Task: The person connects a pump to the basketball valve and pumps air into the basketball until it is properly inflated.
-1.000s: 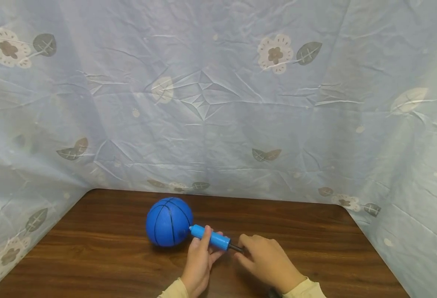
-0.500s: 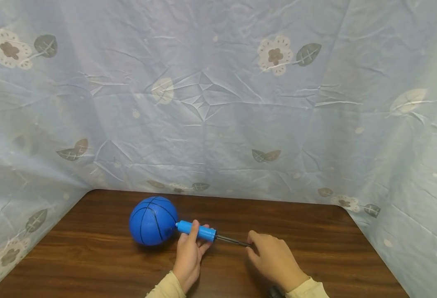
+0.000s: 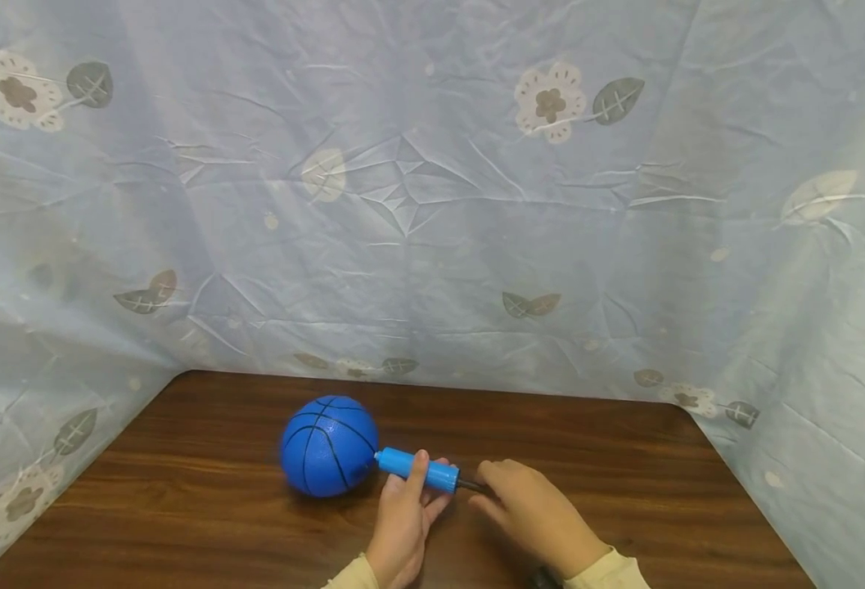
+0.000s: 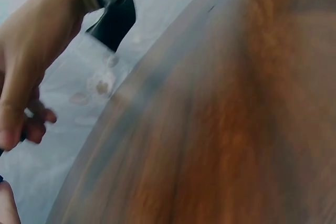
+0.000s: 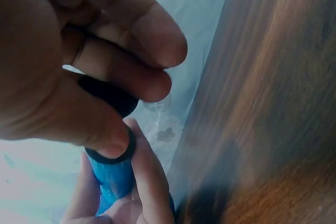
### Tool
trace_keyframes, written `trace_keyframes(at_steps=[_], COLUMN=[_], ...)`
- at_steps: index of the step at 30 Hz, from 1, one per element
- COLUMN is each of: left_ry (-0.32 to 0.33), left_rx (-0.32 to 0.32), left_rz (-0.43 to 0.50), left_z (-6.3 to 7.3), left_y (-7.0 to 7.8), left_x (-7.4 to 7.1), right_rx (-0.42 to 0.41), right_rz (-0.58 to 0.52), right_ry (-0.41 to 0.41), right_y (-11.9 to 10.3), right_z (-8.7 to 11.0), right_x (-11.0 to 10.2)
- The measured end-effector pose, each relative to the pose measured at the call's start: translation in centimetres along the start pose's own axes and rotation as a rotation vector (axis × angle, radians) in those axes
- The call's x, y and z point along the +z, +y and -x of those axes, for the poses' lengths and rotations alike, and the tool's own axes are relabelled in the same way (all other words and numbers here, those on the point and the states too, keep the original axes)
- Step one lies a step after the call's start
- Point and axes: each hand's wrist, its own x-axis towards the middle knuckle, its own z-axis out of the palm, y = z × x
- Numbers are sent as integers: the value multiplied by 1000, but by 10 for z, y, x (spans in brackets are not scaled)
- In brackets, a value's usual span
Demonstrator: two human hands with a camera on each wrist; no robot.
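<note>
A blue basketball with black lines (image 3: pixel 329 448) sits on the table, left of both hands. Into its right side points the nozzle end of a blue hand pump (image 3: pixel 443 477). My left hand (image 3: pixel 401 523) grips the pump's barrel, thumb lying along the top. At the other end my right hand (image 3: pixel 538 515) pinches the black handle (image 5: pixel 113 95) between thumb and fingers; a short length of dark rod shows between barrel and hand in the head view. In the left wrist view the right hand (image 4: pixel 31 40) appears at upper left, and the ball is out of frame.
The dark wood-grain table (image 3: pixel 182 507) has rounded far corners. A pale blue floral cloth (image 3: pixel 432 204) hangs behind it and along both sides. A black wrist device (image 4: pixel 113 17) is strapped at the right sleeve.
The pump rod was drawn out long half a second ago and is now mostly pushed in. Ball, pump and left hand went left, then came back right; the right hand shifted slightly.
</note>
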Motion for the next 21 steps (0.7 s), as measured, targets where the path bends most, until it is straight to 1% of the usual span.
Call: trace_keyframes(at_steps=[3, 6, 9, 13, 16, 21], left_ry=[-14, -17, -21, -32, -10, 65], left_rx=[-19, -18, 3, 25, 37, 59], left_rz=[14, 20, 15, 10, 13, 23], left_z=[2, 3, 1, -4, -9, -17], left_y=[-2, -1, 1, 5, 9, 14], left_x=[4, 4, 0, -7, -12, -19], right_rx=[-6, 13, 46, 106, 154, 191], right_rz=[-24, -32, -6, 71, 119, 105], right_ry=[4, 11, 10, 10, 15, -13], right_y=[-2, -3, -4, -2, 1, 5], right_z=[1, 1, 1, 1, 3, 7], right_x=[1, 2, 3, 3, -1, -8])
